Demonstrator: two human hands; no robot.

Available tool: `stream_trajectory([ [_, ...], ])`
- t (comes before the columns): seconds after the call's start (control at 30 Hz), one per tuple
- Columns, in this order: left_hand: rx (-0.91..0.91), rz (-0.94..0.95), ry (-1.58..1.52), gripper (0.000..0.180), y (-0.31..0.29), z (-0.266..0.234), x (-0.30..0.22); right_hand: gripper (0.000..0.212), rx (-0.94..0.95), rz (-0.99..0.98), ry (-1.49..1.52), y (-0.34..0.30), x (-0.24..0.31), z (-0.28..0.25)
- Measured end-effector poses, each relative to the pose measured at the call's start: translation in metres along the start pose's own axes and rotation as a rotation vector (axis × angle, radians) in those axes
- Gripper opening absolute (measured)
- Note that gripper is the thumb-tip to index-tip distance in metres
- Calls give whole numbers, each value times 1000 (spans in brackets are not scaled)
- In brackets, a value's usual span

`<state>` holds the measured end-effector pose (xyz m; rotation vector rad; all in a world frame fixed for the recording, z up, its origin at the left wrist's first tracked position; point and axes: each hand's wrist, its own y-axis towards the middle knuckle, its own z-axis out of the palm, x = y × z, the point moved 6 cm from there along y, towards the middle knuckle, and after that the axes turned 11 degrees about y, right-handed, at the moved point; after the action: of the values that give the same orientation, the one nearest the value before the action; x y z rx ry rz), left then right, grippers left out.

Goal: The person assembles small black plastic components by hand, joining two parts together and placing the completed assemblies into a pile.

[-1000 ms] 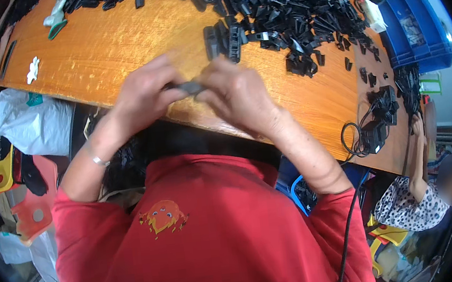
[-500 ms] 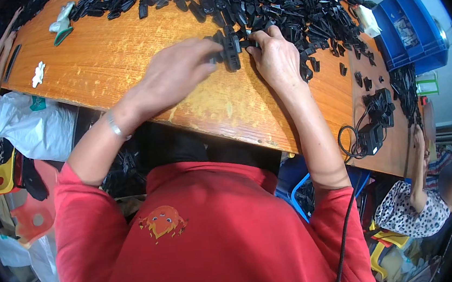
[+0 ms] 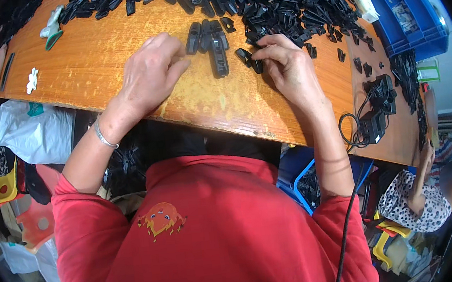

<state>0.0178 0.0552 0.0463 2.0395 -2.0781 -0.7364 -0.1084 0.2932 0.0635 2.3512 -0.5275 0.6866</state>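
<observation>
Several elongated black plastic parts (image 3: 204,37) lie side by side on the wooden table, with one longer black part (image 3: 220,60) sticking out toward me. To their left, my left hand (image 3: 151,72) is open over the table, thumb apart from the fingers and nothing in it. On the other side, the bent fingers of my right hand (image 3: 291,69) close on a small black plastic part (image 3: 257,65). Touching or right beside that part is another small black piece (image 3: 243,57). A further small black clip-like piece (image 3: 228,25) sits behind the row.
A large heap of black plastic parts (image 3: 284,10) covers the far side of the table (image 3: 190,109). At right are a blue divided bin (image 3: 407,20) and black adapters with cables (image 3: 374,126). A pale glove (image 3: 53,28) lies far left. Co-workers sit at both sides.
My left hand has drawn back left, away from the black parts. My right hand has shifted slightly right and nearer me, and small pieces now show at its fingertips.
</observation>
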Motion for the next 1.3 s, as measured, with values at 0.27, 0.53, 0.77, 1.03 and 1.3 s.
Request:
stream_trajectory([
  [0.27,-69,49,58,21,23,11,-7,28,-34,285,-248,-16,-2,22],
  [0.53,-59,3,-123,24,-13,1,13,24,-138,331,-107,-21,-2,4],
  [0.77,-28,57,-277,27,-41,-1,-16,22,109,128,141,-13,63,44],
  [1.03,-53,97,-266,23,-41,-3,-10,22,159,87,105,-10,58,62],
  [1.3,-39,93,-286,20,-38,-1,-17,9,125,-84,-30,0,75,87],
])
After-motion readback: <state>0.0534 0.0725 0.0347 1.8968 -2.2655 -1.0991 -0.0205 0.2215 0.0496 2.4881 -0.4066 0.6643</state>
